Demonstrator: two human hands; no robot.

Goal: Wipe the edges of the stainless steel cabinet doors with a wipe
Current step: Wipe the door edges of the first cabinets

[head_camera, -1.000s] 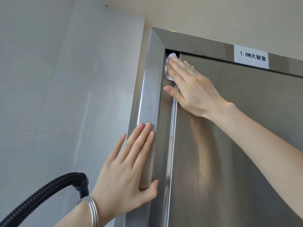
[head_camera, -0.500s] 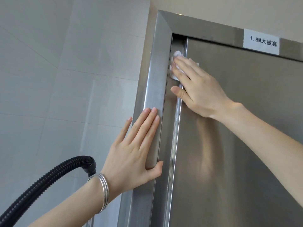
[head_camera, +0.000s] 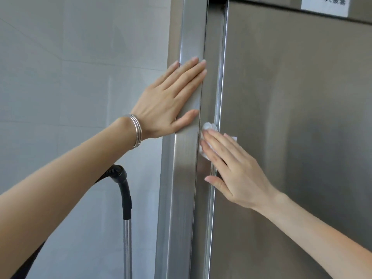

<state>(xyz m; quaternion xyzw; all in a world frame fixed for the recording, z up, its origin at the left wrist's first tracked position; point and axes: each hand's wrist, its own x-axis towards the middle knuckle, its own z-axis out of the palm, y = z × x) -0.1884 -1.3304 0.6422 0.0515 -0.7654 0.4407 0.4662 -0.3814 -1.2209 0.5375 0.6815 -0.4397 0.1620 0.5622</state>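
My right hand (head_camera: 237, 174) lay flat, grip released, its straight fingers pressing the white wipe (head_camera: 209, 126) against the left edge of the stainless steel cabinet door (head_camera: 291, 117), in the channel beside the frame (head_camera: 189, 178). My left hand (head_camera: 167, 103), grip also released, rested flat on that frame just above. I judged the stroke needed even pressure, with the wipe tucked into the groove and run straight along the edge. The white label (head_camera: 326, 5) at the top was cropped and blurred; I could not read it.

Label (head_camera: 325, 7) cut off and blurred, wipe (head_camera: 209, 126) mostly under fingers (head_camera: 219, 146)
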